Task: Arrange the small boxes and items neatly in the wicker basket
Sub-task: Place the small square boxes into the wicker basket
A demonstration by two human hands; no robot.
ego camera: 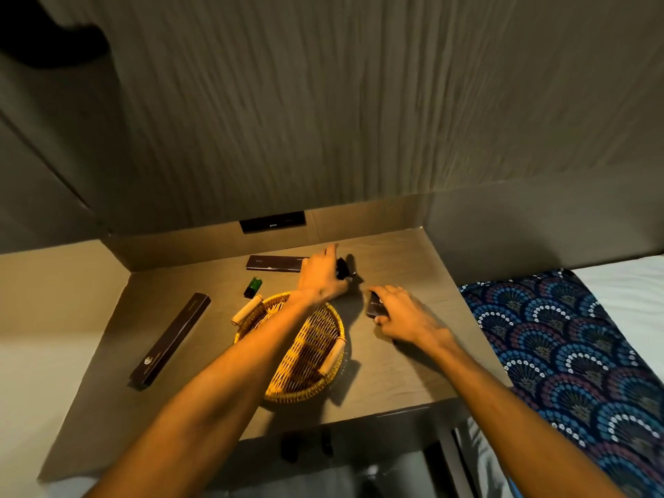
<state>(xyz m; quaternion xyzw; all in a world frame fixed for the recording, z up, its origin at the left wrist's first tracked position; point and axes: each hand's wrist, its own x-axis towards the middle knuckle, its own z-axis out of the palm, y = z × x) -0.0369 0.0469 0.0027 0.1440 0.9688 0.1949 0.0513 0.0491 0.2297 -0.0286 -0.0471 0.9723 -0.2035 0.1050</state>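
Note:
An oval wicker basket (316,339) with two pale handles sits mid-table, and my left forearm crosses over it. Beyond the basket, my left hand (321,276) is closed around a small black item (343,268). To the right of the basket, my right hand (402,312) grips a small dark box (374,304) that rests on the table. A long dark box (172,339) lies at the left. Another long dark box (276,263) lies at the back, partly behind my left hand. A small green bottle with a black cap (253,287) lies just behind the basket.
The wooden table (413,364) is walled at the back and left. A black socket plate (273,221) is set in the back wall. A bed with a blue patterned cloth (575,354) adjoins the table's right edge. Dark objects sit below the front edge.

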